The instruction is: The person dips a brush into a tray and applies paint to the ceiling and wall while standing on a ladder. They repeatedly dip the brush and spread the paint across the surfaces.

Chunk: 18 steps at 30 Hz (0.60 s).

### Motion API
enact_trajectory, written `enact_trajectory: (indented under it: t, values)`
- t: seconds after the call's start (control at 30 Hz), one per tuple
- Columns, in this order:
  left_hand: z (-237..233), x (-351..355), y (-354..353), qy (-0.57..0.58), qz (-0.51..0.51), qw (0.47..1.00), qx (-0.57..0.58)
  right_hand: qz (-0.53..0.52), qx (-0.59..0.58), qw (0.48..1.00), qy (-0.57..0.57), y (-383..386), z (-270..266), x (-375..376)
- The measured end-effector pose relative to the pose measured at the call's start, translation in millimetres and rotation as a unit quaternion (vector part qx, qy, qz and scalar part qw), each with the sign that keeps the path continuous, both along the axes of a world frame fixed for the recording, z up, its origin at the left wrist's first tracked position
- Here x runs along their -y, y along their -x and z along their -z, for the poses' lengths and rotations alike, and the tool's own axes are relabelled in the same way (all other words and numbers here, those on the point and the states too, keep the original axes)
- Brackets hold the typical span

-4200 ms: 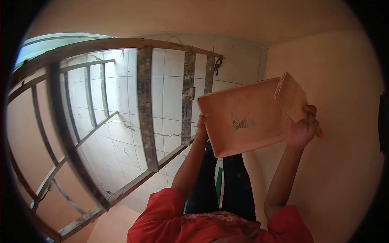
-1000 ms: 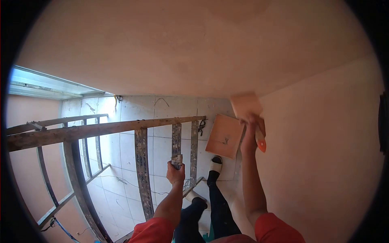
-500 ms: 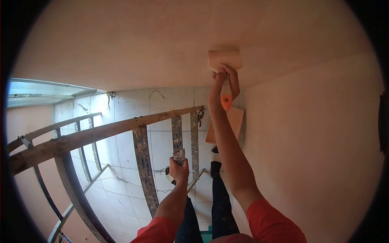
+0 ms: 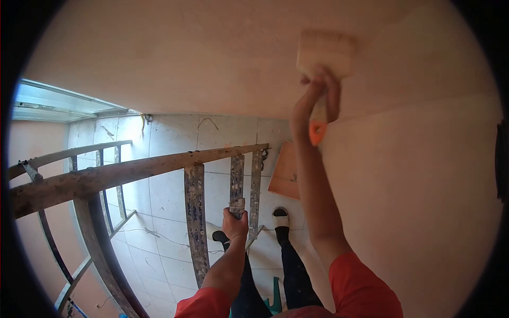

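Pressing a wide plastering blade up against the ceiling with right hand clenched round its orange handle, left hand gripping a scaffold bar; likely light, stiff, best held by that handle.

Red sleeves, dark trousers, white shoes.

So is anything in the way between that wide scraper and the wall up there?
Nothing visible is. The right hand holds the wide scraper up against the peach wall, and its blurred blade seems to lie on the surface. The scaffold frame sits lower and to the left, where the left hand clasps a scaffold bar.
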<state>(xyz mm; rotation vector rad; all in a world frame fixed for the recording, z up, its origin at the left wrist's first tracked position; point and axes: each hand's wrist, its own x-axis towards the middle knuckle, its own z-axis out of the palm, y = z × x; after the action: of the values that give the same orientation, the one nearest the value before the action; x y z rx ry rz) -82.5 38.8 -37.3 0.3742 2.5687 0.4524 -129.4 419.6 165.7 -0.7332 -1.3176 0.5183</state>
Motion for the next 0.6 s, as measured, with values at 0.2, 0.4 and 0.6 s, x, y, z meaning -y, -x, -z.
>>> enact_trajectory:
  t: [0.2, 0.4, 0.6]
  values:
    - [1, 0, 0, 0.000, -0.004, 1.000, -0.007, -0.007, 0.009, 0.999, 0.050, -14, 51, 33]
    - [-3, -5, 0, -0.003, -0.005, 1.000, -0.020, -0.053, -0.128, 0.987, 0.082, 13, -74, 11]
    - [-6, -6, 1, -0.005, -0.007, 1.000, -0.010, -0.030, -0.114, 0.992, 0.043, 1, -16, 5]
